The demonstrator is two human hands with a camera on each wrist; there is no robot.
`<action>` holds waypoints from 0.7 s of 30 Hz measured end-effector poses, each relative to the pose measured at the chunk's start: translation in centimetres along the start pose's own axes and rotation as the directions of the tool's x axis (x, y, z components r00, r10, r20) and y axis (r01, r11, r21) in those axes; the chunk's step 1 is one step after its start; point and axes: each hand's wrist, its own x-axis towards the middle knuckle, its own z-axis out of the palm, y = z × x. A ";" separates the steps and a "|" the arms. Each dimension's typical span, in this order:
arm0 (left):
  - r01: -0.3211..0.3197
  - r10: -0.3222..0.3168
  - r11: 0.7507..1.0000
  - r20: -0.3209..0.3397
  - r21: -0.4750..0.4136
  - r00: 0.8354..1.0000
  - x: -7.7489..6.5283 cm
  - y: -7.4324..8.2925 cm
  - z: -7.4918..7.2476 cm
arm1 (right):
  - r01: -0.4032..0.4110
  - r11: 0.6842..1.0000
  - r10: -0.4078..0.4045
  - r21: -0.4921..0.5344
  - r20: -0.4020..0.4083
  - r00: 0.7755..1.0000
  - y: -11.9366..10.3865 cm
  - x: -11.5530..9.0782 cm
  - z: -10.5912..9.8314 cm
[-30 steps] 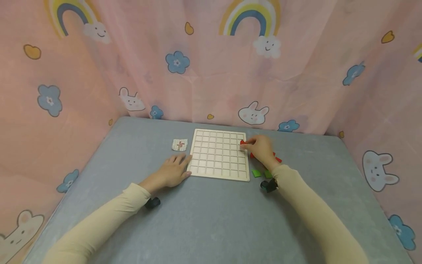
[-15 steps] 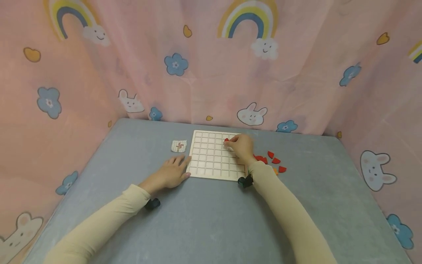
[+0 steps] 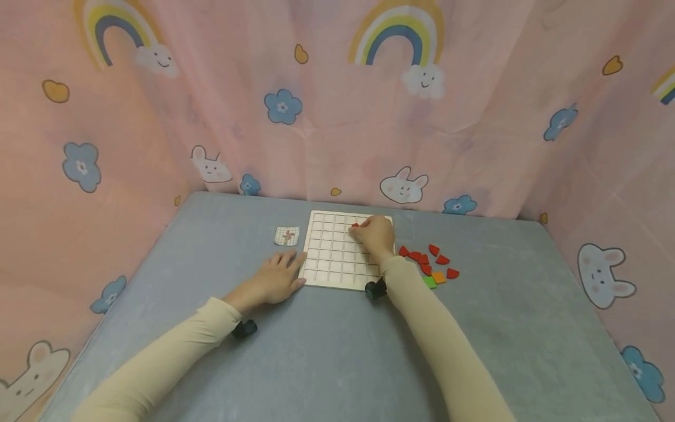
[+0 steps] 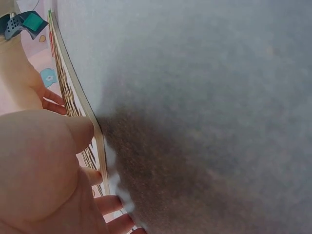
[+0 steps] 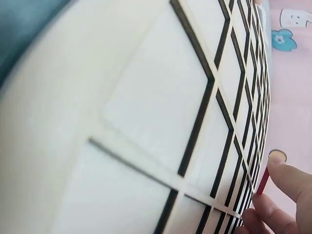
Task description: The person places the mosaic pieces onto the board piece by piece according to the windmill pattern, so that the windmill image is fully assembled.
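A pale wooden grid board (image 3: 331, 256) lies on the table, its square recesses bare where they show. My left hand (image 3: 275, 278) rests at the board's left edge with fingers spread and relaxed; the left wrist view has the thumb (image 4: 80, 131) against the board's side. Over the far right part of the board, my right hand (image 3: 377, 236) pinches a small red piece (image 3: 355, 225). In the right wrist view the red piece (image 5: 263, 181) stands on edge between thumb and fingertips, close over the grid. Its full shape is hidden by the fingers.
Several red quarter-round pieces (image 3: 443, 259) lie right of the board, with an orange square (image 3: 439, 278) and a green piece (image 3: 429, 282) nearby. Left of the board sits a small card (image 3: 287, 236) with a pinwheel pattern. A pink printed curtain (image 3: 337, 117) surrounds the table.
My right hand has carried the red piece leftward from the board's right edge to over its far rows, uncovering the loose pieces at right. My left hand has stayed at the board's edge.
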 end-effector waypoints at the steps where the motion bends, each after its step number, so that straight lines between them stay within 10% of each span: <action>1: -0.002 0.002 1.000 -0.004 -0.002 1.000 0.0 0.0 0.0 | -0.005 1.000 0.005 -0.004 -0.003 1.000 -0.1 0.0 0.1; 21: 0.000 0.000 1.000 -0.003 -0.002 1.000 0.1 0.0 0.3 | -0.034 0.978 0.027 -0.207 -0.034 0.999 -0.8 0.5 1.4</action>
